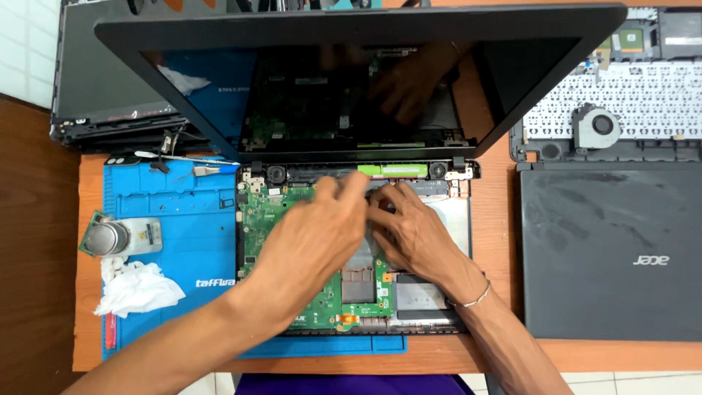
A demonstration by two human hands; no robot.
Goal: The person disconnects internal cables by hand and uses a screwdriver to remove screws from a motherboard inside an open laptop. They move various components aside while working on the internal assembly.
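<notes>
A: Where are the hands?

B: Both are over the opened laptop base (461,219), near its hinge edge. The left hand (314,234) lies palm-down on the green motherboard (274,212), fingers bent and spread a little, tips touching the board just below the black strip by the hinges. The right hand (413,230) sits just beside it, fingertips meeting the left hand's, thumb tucked under.

A: Is either one gripping something?

B: I cannot tell. The fingertips press together at one spot, but whatever lies between them is hidden by the fingers themselves.

A: And the laptop?

B: It rests partly on a blue repair mat (183,241) on the wooden table (497,278), its dark screen (351,80) tilted back and reflecting the hands. A thin bracelet (475,298) circles the right wrist.

A: What else is around?

B: On the mat's left, a crumpled white tissue (139,289) and a small round metal can (110,238). To the right, a closed black laptop (610,252), and behind it a bare keyboard frame (636,95) with a cooling fan (599,126) on it.
</notes>
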